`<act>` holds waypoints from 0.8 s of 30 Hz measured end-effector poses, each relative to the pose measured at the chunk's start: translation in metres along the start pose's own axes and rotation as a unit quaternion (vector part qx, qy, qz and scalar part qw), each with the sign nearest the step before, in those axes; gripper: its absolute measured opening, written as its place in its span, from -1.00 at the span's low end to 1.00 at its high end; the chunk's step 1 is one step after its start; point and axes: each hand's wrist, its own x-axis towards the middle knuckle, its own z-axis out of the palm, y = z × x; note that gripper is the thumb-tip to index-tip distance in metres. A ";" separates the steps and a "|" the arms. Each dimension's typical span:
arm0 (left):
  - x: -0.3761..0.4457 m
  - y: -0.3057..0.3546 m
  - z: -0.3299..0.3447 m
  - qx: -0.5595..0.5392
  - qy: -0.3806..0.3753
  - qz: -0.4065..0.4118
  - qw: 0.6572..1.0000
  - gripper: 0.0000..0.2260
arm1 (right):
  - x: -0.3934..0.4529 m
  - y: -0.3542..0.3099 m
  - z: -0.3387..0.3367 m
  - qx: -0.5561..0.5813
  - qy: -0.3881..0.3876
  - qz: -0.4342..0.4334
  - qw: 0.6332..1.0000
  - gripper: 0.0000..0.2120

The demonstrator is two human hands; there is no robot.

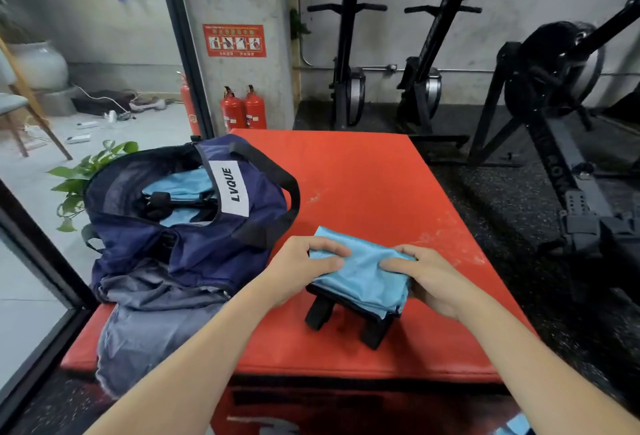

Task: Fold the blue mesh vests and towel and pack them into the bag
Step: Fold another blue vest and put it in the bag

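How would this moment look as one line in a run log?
step: folding vest | hands: left, right both grip it | bag: open, blue cloth inside | surface: red box

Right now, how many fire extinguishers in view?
3. Two stand side by side at the pillar's foot; a third is left, behind the door frame, partly hidden.

A folded blue vest (180,197) lies mostly hidden inside the navy bag (180,227). At the near edge, a blue scrap (512,427) is cut off, unidentifiable.
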 end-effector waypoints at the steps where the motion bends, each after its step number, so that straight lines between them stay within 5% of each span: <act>1: -0.004 0.001 -0.003 0.009 0.023 0.003 1.000 -0.87 | 0.000 0.000 0.003 0.017 0.020 -0.001 1.000 -0.76; 6: -0.028 0.000 -0.021 0.029 0.104 0.024 0.994 -0.79 | -0.001 -0.004 0.037 -0.025 0.122 -0.097 0.988 -0.75; 11: -0.054 -0.002 -0.053 -0.011 0.173 0.034 0.984 -0.64 | -0.006 -0.023 0.092 0.027 0.093 -0.160 0.982 -0.63; 16: -0.083 -0.010 -0.106 -0.020 0.327 0.053 0.943 -0.69 | 0.000 -0.052 0.165 -0.092 0.069 -0.308 0.944 -0.84; 20: -0.104 -0.015 -0.167 0.014 0.466 0.029 0.884 -0.79 | 0.025 -0.075 0.239 -0.123 0.023 -0.309 0.943 -0.84; 24: -0.106 -0.020 -0.226 0.077 0.507 -0.023 0.858 -0.81 | 0.062 -0.093 0.309 -0.115 -0.022 -0.251 0.961 -0.81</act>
